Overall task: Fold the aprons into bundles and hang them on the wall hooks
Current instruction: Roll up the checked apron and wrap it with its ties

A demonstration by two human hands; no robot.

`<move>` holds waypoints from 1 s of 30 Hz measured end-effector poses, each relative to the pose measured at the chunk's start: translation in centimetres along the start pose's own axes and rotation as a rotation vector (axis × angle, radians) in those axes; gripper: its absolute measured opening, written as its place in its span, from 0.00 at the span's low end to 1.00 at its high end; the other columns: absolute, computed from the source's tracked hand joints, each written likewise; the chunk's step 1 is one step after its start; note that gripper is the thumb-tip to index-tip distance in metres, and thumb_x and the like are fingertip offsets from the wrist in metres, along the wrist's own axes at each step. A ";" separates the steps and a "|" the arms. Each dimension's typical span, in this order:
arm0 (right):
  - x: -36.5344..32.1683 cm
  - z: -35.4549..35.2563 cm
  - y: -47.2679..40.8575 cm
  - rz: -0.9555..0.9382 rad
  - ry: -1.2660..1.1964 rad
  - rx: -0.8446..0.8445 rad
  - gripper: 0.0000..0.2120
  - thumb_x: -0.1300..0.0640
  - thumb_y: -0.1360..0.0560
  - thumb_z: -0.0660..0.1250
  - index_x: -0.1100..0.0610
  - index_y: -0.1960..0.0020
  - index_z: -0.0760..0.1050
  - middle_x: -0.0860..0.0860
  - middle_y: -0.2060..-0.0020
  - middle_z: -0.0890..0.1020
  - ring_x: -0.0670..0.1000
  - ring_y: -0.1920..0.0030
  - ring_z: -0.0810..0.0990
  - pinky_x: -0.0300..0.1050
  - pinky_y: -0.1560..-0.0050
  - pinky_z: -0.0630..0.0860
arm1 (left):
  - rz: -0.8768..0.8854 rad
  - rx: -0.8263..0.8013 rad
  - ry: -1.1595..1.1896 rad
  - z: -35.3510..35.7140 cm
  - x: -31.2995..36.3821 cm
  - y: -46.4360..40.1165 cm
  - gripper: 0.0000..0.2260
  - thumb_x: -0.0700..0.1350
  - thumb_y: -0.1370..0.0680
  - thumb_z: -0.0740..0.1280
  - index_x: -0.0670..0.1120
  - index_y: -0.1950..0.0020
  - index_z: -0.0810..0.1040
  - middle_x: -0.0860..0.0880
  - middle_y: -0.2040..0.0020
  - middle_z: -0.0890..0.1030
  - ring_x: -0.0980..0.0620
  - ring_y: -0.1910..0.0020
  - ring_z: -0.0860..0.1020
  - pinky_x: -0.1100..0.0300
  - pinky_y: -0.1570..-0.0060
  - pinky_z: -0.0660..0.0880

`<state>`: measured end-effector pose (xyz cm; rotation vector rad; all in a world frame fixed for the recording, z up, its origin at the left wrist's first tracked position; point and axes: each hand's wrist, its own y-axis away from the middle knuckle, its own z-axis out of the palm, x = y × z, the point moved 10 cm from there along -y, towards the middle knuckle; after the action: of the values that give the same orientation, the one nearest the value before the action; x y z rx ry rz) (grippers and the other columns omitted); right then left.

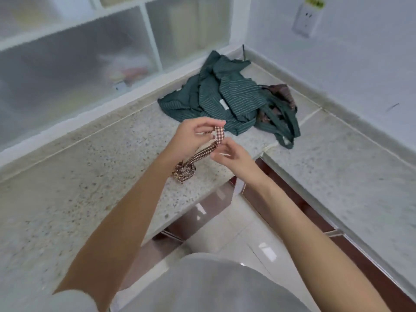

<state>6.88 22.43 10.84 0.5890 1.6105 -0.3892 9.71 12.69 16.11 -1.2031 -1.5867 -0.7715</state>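
Observation:
A brown-and-white checked apron strap (pixel 206 152) stretches up from a small knotted bundle (pixel 184 173) lying on the speckled stone counter (pixel 90 167). My left hand (pixel 191 137) pinches the strap's upper end. My right hand (pixel 229 154) pinches the same strap just below and to the right. A crumpled dark green striped apron (pixel 222 95) lies in the counter's back corner, with its green straps (pixel 283 129) trailing toward the counter's inner edge. A dark brown patterned cloth (pixel 282 93) lies partly under it on the right.
Frosted sliding windows (pixel 90 52) run along the back of the counter. A wall socket (pixel 307 21) sits on the white wall at the upper right. The counter bends in an L, with glossy floor tiles (pixel 236 233) and red-brown cabinet fronts (pixel 315 210) below.

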 end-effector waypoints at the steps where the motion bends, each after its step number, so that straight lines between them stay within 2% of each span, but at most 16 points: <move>1: -0.8 -1.8 0.2 -0.017 0.003 0.019 0.12 0.59 0.27 0.70 0.56 0.45 0.73 0.52 0.48 0.80 0.49 0.43 0.77 0.51 0.38 0.72 | 0.020 0.003 -0.012 0.9 1.0 -1.2 0.17 0.30 0.28 0.67 0.49 0.47 0.80 0.53 0.46 0.82 0.56 0.46 0.80 0.61 0.46 0.76; 4: -2.5 -6.2 0.1 -0.035 -0.038 0.029 0.11 0.63 0.28 0.71 0.54 0.50 0.73 0.50 0.52 0.80 0.49 0.47 0.79 0.49 0.39 0.73 | 0.077 0.014 -0.093 2.9 3.2 -4.6 0.13 0.32 0.29 0.69 0.48 0.50 0.81 0.52 0.51 0.83 0.57 0.51 0.81 0.58 0.49 0.78; 7: -4.3 -11.1 -0.2 -0.036 -0.028 0.113 0.12 0.65 0.29 0.71 0.59 0.50 0.71 0.51 0.64 0.80 0.49 0.60 0.80 0.46 0.52 0.75 | 0.216 0.013 -0.312 5.0 5.5 -8.1 0.07 0.37 0.29 0.72 0.47 0.54 0.82 0.53 0.58 0.83 0.58 0.58 0.81 0.59 0.55 0.79; 9: -6.2 -15.9 -0.5 -0.081 0.271 0.255 0.14 0.61 0.30 0.72 0.56 0.48 0.71 0.47 0.68 0.78 0.42 0.69 0.75 0.39 0.62 0.70 | 0.315 0.012 -0.387 6.5 7.9 -11.1 0.04 0.42 0.29 0.72 0.48 0.57 0.80 0.55 0.64 0.79 0.57 0.65 0.76 0.58 0.62 0.75; 10: -7.5 -18.6 -0.6 -0.103 0.449 0.344 0.15 0.59 0.30 0.72 0.54 0.46 0.70 0.45 0.69 0.77 0.41 0.70 0.73 0.39 0.64 0.67 | 0.348 -0.014 -0.379 7.6 9.0 -12.9 0.03 0.43 0.29 0.72 0.49 0.58 0.79 0.55 0.65 0.76 0.54 0.66 0.74 0.58 0.63 0.71; 12: -10.0 -23.0 -0.3 -0.154 0.686 0.469 0.13 0.56 0.27 0.69 0.54 0.46 0.70 0.45 0.68 0.75 0.43 0.69 0.72 0.40 0.66 0.63 | 0.372 -0.132 -0.313 10.4 10.7 -16.4 0.06 0.43 0.28 0.72 0.52 0.59 0.77 0.54 0.63 0.72 0.52 0.65 0.70 0.61 0.62 0.68; 14: -12.0 -27.0 0.2 -0.181 0.780 0.522 0.06 0.53 0.25 0.67 0.54 0.51 0.72 0.45 0.70 0.75 0.43 0.70 0.71 0.40 0.67 0.62 | 0.348 -0.304 -0.170 14.0 12.1 -19.4 0.05 0.42 0.26 0.70 0.50 0.59 0.76 0.54 0.60 0.73 0.56 0.60 0.73 0.64 0.56 0.70; 16: -13.2 -30.2 0.2 -0.158 0.738 0.472 0.07 0.51 0.23 0.65 0.53 0.57 0.74 0.47 0.69 0.78 0.44 0.69 0.73 0.42 0.64 0.66 | 0.305 -0.460 -0.024 17.1 13.7 -21.3 0.03 0.41 0.25 0.67 0.45 0.58 0.76 0.53 0.61 0.78 0.57 0.57 0.76 0.66 0.51 0.72; 18: -14.0 -33.6 0.3 -0.105 0.520 0.402 0.08 0.54 0.22 0.64 0.53 0.60 0.75 0.51 0.65 0.80 0.45 0.62 0.76 0.42 0.55 0.71 | 0.255 -0.657 0.118 20.8 15.5 -23.0 0.03 0.41 0.24 0.64 0.43 0.58 0.75 0.53 0.65 0.80 0.56 0.60 0.79 0.65 0.50 0.74; 20: -15.3 -37.5 0.7 -0.082 0.332 0.443 0.12 0.58 0.22 0.62 0.56 0.64 0.74 0.50 0.68 0.77 0.47 0.62 0.75 0.38 0.53 0.71 | 0.233 -0.832 0.226 24.1 17.8 -24.4 0.06 0.44 0.25 0.61 0.42 0.55 0.74 0.54 0.70 0.76 0.55 0.67 0.76 0.62 0.51 0.76; 21: -15.8 -39.3 0.9 -0.072 0.266 0.481 0.14 0.58 0.21 0.61 0.57 0.66 0.72 0.49 0.71 0.73 0.49 0.65 0.73 0.39 0.56 0.72 | 0.238 -0.885 0.246 25.4 19.0 -25.2 0.08 0.45 0.25 0.60 0.41 0.54 0.74 0.55 0.71 0.73 0.56 0.69 0.73 0.61 0.52 0.76; 23: -16.8 -42.5 1.3 -0.046 0.182 0.555 0.16 0.55 0.21 0.61 0.57 0.67 0.70 0.47 0.77 0.63 0.48 0.74 0.63 0.38 0.69 0.67 | 0.286 -0.906 0.238 27.3 21.5 -27.3 0.09 0.46 0.25 0.60 0.42 0.55 0.75 0.56 0.73 0.70 0.57 0.72 0.69 0.62 0.55 0.76; 25: -17.5 -45.4 1.7 -0.004 0.236 0.611 0.15 0.50 0.22 0.63 0.58 0.64 0.72 0.46 0.77 0.59 0.47 0.75 0.56 0.37 0.74 0.57 | 0.352 -0.821 0.243 28.4 23.8 -29.8 0.09 0.45 0.23 0.60 0.42 0.59 0.76 0.55 0.74 0.70 0.57 0.73 0.68 0.62 0.59 0.75; 26: -18.2 -47.2 2.0 0.014 0.316 0.641 0.15 0.49 0.24 0.65 0.60 0.62 0.75 0.47 0.76 0.61 0.46 0.75 0.57 0.37 0.74 0.56 | 0.382 -0.761 0.263 29.0 25.4 -31.7 0.10 0.43 0.22 0.61 0.42 0.61 0.76 0.54 0.74 0.70 0.57 0.74 0.68 0.62 0.61 0.75; 28: -19.2 -49.4 2.2 0.031 0.423 0.638 0.16 0.48 0.25 0.66 0.62 0.58 0.77 0.49 0.73 0.66 0.45 0.73 0.63 0.36 0.72 0.61 | 0.401 -0.669 0.342 29.4 27.4 -34.7 0.13 0.41 0.22 0.61 0.46 0.64 0.79 0.52 0.72 0.73 0.57 0.73 0.69 0.63 0.65 0.75; 30: -20.5 -51.0 2.0 -0.037 0.397 0.625 0.13 0.52 0.23 0.65 0.61 0.60 0.76 0.51 0.68 0.73 0.46 0.66 0.70 0.37 0.63 0.69 | 0.405 -0.667 0.424 29.9 29.2 -37.1 0.13 0.43 0.23 0.64 0.48 0.67 0.82 0.51 0.70 0.74 0.57 0.72 0.70 0.64 0.67 0.73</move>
<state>-32.24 50.14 37.80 1.1661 1.8771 -0.8595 -36.27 37.53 35.90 -1.6252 -0.7104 -1.2313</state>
